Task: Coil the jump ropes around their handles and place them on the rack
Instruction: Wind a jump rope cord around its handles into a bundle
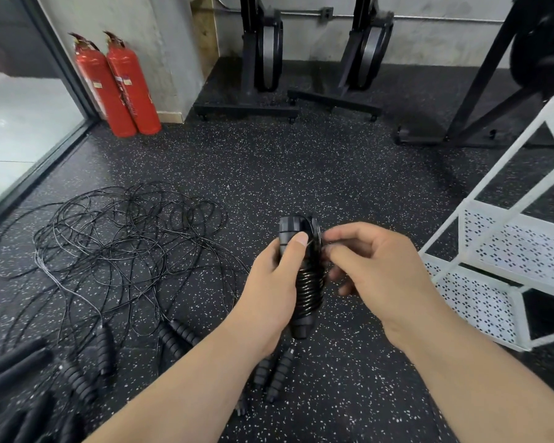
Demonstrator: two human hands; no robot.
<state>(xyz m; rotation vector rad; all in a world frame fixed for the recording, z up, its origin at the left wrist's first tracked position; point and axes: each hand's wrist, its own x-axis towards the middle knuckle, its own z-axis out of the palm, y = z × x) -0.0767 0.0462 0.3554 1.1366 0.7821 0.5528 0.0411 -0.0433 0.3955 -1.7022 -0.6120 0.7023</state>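
Left hand [277,282] is gripping the pair of black ribbed jump-rope handles [301,324], wound with thin black cable, above the speckled black rubber floor [301,174], its thumb pressing near their top. Right hand [375,260] is pinching the cable's last loop beside them. To my eye, that tail wants tucking under a tight turn while the thumb is holding tension. White perforated metal rack [493,238] is standing nearby. Labels on the two red fire extinguishers [122,87] are too blurred to read.
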